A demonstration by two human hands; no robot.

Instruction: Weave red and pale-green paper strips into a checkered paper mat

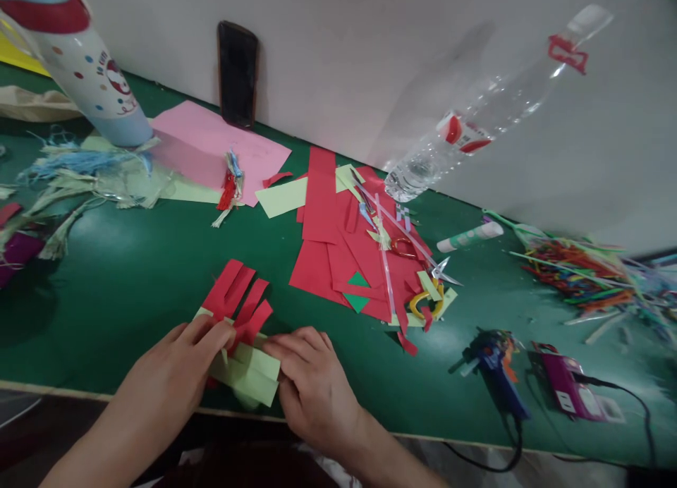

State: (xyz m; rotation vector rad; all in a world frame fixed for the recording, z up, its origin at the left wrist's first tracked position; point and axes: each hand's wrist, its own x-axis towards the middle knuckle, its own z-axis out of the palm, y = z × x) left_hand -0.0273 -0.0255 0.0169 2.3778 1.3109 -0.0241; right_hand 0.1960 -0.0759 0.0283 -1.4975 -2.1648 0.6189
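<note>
At the table's front edge, my left hand (pixel 183 357) and my right hand (pixel 312 379) are at a red paper piece (pixel 233 294) cut into several strips. A pale green paper strip (pixel 251 368) crosses its lower part and looks woven through it. My left fingers press down where red and green paper meet. My right thumb and fingers pinch the right end of the green strip. To the right lie red paper sheets (pixel 312 269) with green scraps on top. Yellow-handled scissors (pixel 426 301) rest at their right edge, with small paper offcuts around them.
Along the wall stand a white-blue bottle (pixel 113 86), a phone (pixel 237 75) and a clear plastic bottle (pixel 449 135). Pink paper (pixel 211 146) lies behind. On the right are a glue stick (pixel 470 238), coloured sticks (pixel 582 273), a corded blue glue gun (pixel 497 371) and a purple device (pixel 568 382).
</note>
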